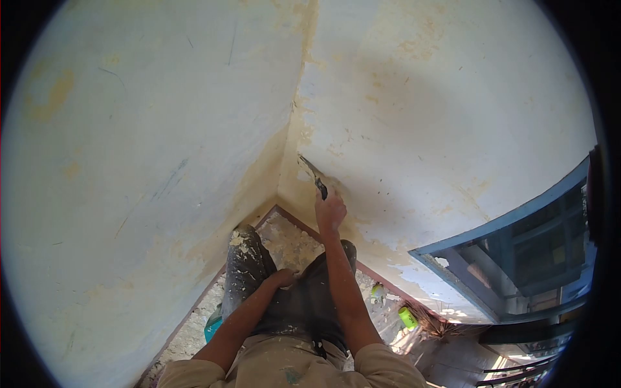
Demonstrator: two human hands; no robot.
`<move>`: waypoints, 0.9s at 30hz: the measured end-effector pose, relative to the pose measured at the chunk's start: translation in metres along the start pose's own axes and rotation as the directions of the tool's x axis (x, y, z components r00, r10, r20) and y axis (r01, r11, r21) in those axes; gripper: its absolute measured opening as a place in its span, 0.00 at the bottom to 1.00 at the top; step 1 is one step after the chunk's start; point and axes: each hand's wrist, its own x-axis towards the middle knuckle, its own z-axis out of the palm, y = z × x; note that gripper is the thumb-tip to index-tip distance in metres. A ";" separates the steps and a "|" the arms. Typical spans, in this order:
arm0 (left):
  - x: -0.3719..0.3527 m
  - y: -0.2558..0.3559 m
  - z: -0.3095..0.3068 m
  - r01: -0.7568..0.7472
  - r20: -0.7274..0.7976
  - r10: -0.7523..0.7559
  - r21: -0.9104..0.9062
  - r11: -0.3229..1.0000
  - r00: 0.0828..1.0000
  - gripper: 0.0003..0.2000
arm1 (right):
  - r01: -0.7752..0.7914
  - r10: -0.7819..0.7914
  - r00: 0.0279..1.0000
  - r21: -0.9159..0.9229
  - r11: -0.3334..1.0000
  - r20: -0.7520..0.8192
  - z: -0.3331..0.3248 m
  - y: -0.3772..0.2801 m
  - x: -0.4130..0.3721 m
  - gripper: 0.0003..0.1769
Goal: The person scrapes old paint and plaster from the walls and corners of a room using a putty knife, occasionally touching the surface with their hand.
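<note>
My right hand (330, 208) is closed around the black handle of a scraper (312, 169). The blade points up and left, against the right-hand wall (414, 129) close to the inner corner. Around it the pale paint is patchy, with bare yellowish areas showing. My left hand (283, 279) rests low over my lap, beside my left knee. Its fingers are too small and shaded to make out, and I see no tool in it. Flakes of paint cling to my dark trousers (249, 258).
The left wall (142, 161) meets the right one in front of me. Paint flakes cover the floor (284, 236) inside a reddish-brown skirting edge. To the right are a blue-framed window (517, 258), a bright green container (407, 317) and a bundle of brown bristles (435, 325). A teal object (212, 327) sits at left.
</note>
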 end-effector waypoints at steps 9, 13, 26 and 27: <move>0.003 -0.003 -0.002 -0.025 -0.040 0.022 -0.061 0.998 0.999 0.26 | 0.085 -0.083 0.996 0.137 0.987 -0.021 0.014 0.038 -0.046 0.18; 0.015 -0.005 0.015 0.045 0.038 -0.043 -0.036 0.998 0.998 0.25 | 0.059 -0.048 0.995 0.142 0.988 -0.085 -0.031 0.084 -0.071 0.15; -0.003 0.020 -0.010 0.106 0.084 -0.100 -0.078 0.991 0.991 0.30 | 0.074 -0.060 0.976 0.063 0.995 -0.209 -0.041 0.094 -0.065 0.14; -0.008 0.021 -0.010 0.129 0.120 -0.120 -0.067 0.989 0.985 0.32 | 0.072 -0.061 0.985 0.065 0.995 -0.160 -0.039 0.091 -0.060 0.14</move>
